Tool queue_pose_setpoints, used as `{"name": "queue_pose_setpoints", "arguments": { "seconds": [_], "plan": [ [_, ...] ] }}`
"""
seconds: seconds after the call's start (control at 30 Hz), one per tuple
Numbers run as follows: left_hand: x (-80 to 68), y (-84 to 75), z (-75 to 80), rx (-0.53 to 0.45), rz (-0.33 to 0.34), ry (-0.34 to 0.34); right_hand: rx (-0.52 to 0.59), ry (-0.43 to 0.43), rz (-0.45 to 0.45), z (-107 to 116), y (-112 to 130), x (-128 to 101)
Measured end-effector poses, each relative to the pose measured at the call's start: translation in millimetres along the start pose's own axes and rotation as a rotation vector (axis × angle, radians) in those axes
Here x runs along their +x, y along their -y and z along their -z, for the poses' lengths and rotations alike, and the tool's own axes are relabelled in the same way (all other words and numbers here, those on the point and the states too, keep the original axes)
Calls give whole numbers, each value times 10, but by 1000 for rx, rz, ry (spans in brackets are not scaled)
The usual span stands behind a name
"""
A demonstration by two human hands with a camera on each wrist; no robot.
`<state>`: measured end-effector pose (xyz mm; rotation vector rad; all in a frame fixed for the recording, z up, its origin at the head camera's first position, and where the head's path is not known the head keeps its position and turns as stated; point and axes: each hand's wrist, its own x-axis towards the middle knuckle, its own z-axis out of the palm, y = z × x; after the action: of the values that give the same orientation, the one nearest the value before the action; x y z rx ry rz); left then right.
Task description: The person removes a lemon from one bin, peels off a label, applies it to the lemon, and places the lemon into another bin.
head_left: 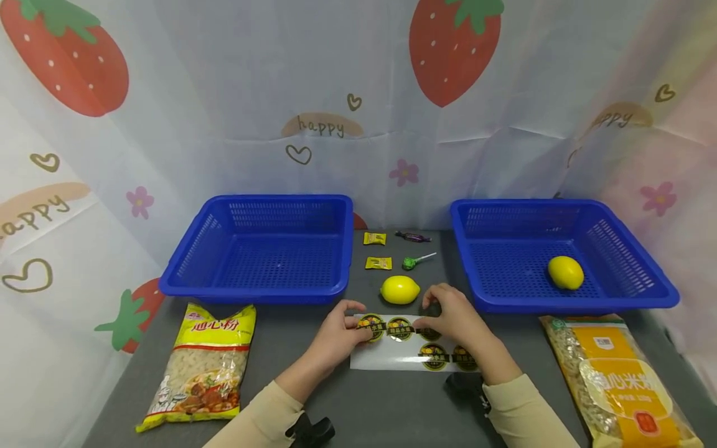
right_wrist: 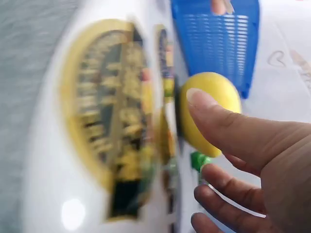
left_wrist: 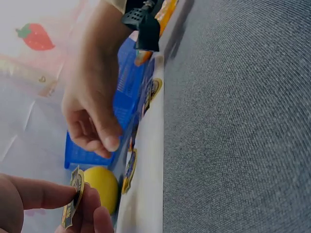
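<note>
My left hand (head_left: 336, 336) pinches a round black-and-gold sticker (left_wrist: 69, 213) between thumb and fingers, raised over the left end of a white sticker sheet (head_left: 386, 358). Several similar round stickers (head_left: 434, 356) lie on that sheet. Over its right part hovers my right hand (head_left: 456, 318), fingers loosely bent and holding nothing in the right wrist view. A yellow lemon (head_left: 400, 290) sits on the table just beyond the sheet, between the two hands.
Blue baskets stand at the left (head_left: 257, 297) and right (head_left: 571, 305); the right one holds another lemon (head_left: 566, 272). Yellow-wrapped candies (head_left: 378, 263), a purple candy (head_left: 413, 237) and a green lollipop (head_left: 411, 263) lie between them. Pasta bags flank the front, left (head_left: 201, 367) and right (head_left: 622, 386).
</note>
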<state>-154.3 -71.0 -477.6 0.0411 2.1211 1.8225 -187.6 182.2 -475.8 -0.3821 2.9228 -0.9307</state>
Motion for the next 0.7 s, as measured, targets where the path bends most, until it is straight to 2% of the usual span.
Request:
{"name": "queue_pose_setpoints", "arguments": {
  "seconds": [0.17, 0.37, 0.57, 0.7],
  "plan": [
    [18, -32, -34, 36, -21, 20, 12, -61, 16, 51, 106, 58],
    [34, -36, -70, 46, -27, 29, -9, -127, 41, -28, 232, 195],
    [46, -36, -103, 29, -42, 20, -25, -95, 47, -163, 275, 295],
    [51, -49, -119, 27, -65, -11, -14, -57, 40, -230, 296, 325]
  ]
}}
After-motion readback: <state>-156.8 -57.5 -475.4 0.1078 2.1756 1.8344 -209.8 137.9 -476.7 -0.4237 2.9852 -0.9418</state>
